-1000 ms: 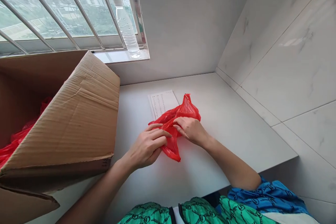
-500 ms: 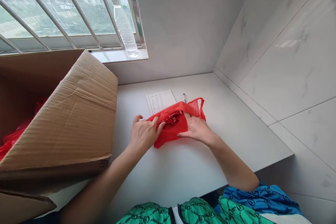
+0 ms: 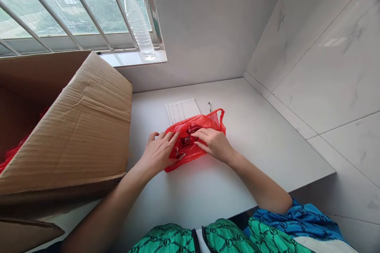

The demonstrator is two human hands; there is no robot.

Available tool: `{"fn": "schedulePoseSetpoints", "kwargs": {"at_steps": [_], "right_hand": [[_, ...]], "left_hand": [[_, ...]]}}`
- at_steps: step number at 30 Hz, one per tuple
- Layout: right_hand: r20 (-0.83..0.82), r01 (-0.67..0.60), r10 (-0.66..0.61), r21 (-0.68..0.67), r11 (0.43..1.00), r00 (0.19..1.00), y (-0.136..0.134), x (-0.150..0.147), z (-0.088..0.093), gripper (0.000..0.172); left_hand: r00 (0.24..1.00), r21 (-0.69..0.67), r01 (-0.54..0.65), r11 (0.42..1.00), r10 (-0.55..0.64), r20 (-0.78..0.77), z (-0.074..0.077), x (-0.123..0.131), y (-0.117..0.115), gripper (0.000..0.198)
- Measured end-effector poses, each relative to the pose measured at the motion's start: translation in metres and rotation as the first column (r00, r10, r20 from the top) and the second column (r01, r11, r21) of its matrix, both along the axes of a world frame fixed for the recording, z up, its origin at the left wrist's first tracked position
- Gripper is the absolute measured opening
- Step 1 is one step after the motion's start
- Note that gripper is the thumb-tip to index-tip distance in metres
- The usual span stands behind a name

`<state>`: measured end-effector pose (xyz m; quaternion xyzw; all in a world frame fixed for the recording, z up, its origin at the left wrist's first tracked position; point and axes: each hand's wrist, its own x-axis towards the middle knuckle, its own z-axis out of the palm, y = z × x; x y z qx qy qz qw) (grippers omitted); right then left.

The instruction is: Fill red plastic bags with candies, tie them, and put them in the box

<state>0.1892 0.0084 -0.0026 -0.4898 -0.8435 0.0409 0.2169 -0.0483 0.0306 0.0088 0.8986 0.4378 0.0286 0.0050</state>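
A thin red plastic bag (image 3: 204, 120) lies on the white tabletop with its mouth spread toward me. Inside it sit several small dark-red packets (image 3: 187, 140) with white print. My left hand (image 3: 160, 150) grips the bag's left side, fingers over the edge and thumb low. My right hand (image 3: 215, 142) reaches into the opening from the right. Its fingers and thumb close around the right end of the middle packet; the exact contact is hard to see. The bag's looped handle stands up behind this hand.
On the left, a large open cardboard box (image 3: 77, 134) holds more red plastic. Behind the bag are a printed white booklet (image 3: 184, 110) and a pen (image 3: 209, 106). A clear water bottle (image 3: 138, 27) stands on the windowsill. Tiled wall rises at right.
My right hand has drawn back from the bag's right inner side and moved left onto the packets, its fingers closing. The bag's mouth is wider and more packets show. My left hand has shifted slightly left.
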Motion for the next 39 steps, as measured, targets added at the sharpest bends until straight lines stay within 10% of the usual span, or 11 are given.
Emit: {"fn": "schedulePoseSetpoints", "kwargs": {"at_steps": [6,18,26,39], "right_hand": [[0.238,0.222,-0.19,-0.113,0.969,0.952,-0.002,0.005,-0.008,0.035],[-0.259,-0.15,0.098,-0.189,0.971,0.961,-0.012,-0.02,-0.018,0.018],[-0.546,-0.223,0.019,-0.309,0.925,0.838,-0.015,-0.022,-0.01,0.024],[-0.772,-0.273,-0.207,-0.442,0.854,0.601,-0.015,-0.019,-0.011,0.043]], "left_hand": [[0.999,-0.076,-0.005,0.997,0.009,0.051,-0.015,-0.011,0.001,0.066],[0.956,-0.121,0.017,0.992,0.019,0.291,-0.03,-0.017,-0.004,0.027],[0.58,-0.322,-0.008,0.947,0.267,0.77,-0.024,-0.002,-0.015,0.023],[0.171,-0.645,0.267,0.716,0.624,0.763,-0.041,0.003,-0.02,0.032]]}}
